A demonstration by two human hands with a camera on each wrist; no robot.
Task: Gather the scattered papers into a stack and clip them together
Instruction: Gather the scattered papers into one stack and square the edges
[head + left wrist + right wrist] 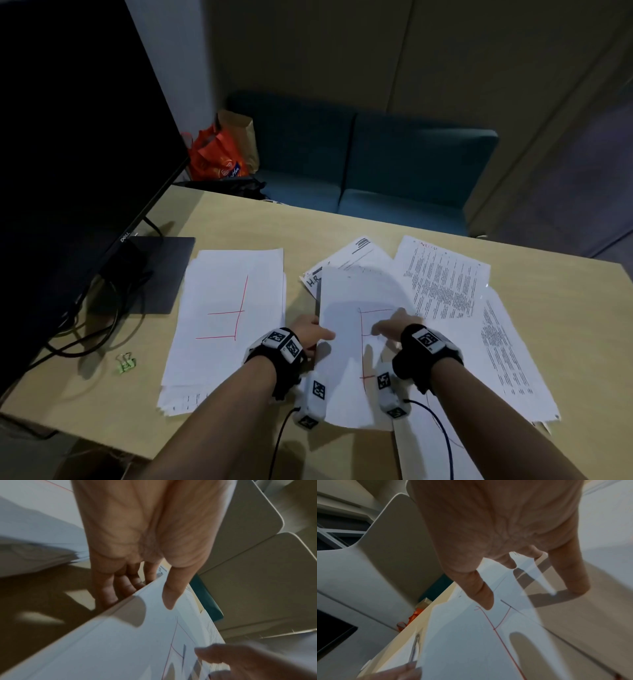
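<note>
A white sheet with red lines [346, 356] lies raised at the middle of the table. My left hand [317, 335] pinches its left edge, thumb [172, 596] on top and fingers [118, 588] underneath. My right hand [390, 330] hovers over the same sheet [462, 642] with straight, spread fingers [482, 596] and holds nothing. A stack of white papers [226, 318] sits to the left. Printed sheets [442, 277] fan out at the right. A green binder clip [126, 363] lies near the table's left front corner.
A black monitor [68, 154] and its stand [150, 270] with cables fill the left side. More printed pages [507, 359] reach the right front of the wooden table [565, 308]. A teal sofa [376, 164] and an orange bag [215, 154] stand behind it.
</note>
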